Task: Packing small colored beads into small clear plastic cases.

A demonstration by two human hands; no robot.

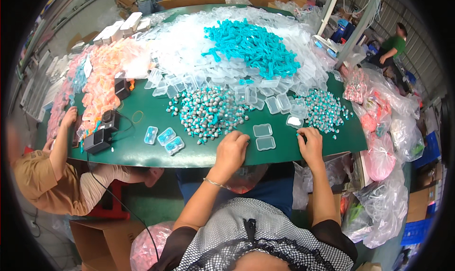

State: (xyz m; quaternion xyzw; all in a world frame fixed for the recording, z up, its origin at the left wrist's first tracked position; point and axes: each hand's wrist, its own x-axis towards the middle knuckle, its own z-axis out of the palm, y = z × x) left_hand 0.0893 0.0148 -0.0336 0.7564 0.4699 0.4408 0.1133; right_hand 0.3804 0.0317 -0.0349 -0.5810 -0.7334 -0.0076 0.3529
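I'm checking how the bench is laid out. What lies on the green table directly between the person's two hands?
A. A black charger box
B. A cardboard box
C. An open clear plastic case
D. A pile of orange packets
C: an open clear plastic case lies on the green table between the left hand and the right hand, both halves empty and facing up.

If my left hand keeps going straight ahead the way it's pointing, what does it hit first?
Probably the pile of small teal-and-grey pieces just beyond the left hand on the green table. The open clear case lies to its right, likely off that line, though depth is hard to judge.
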